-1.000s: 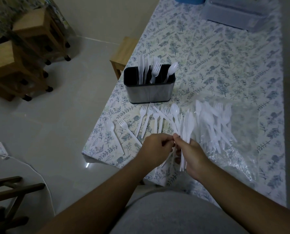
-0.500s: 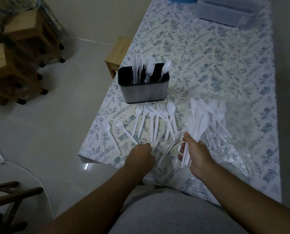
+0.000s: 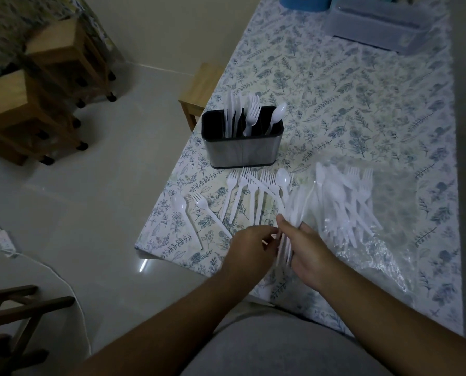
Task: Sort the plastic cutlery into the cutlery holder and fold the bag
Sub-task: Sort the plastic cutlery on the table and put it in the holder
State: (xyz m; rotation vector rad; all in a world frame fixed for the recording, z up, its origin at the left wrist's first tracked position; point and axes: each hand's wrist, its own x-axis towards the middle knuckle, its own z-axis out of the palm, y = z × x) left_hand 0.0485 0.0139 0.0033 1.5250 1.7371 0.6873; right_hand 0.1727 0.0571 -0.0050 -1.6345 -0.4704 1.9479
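We hold a bundle of thin white plastic knives (image 3: 288, 234) in our right hand (image 3: 306, 255), the grip clenched round the handles with the thumb on top, blades fanning away toward 12 o'clock. Our left hand (image 3: 249, 246) sits just at 9 o'clock of the bundle, fingers curled toward the handles; whether it pinches one piece we cannot tell, as motion blurs the spot.

These pieces look very light and slightly springy, with smooth, slick surfaces, so a loose bunch may well slide or splay. We judge the best hold is low on the handles, squeezed evenly, with the tips kept aligned before dropping them in.

The dark rectangular metal cutlery holder (image 3: 242, 149) stands at 12 o'clock from our hands on the floral-patterned counter (image 3: 362, 90). It has a brushed lower wall, a black rim and upright dividers, and already holds knives, forks and a spoon, handles down. Between it and us lies a row of white plastic forks (image 3: 249, 191) with a white plastic spoon (image 3: 283, 179); a lone spoon and fork rest at 9 o'clock of that row.

At 3 o'clock the clear crinkled plastic bag (image 3: 383, 240) lies flat, still holding more cutlery. It is thin, soft and glossy, and likely to spring open when folded.
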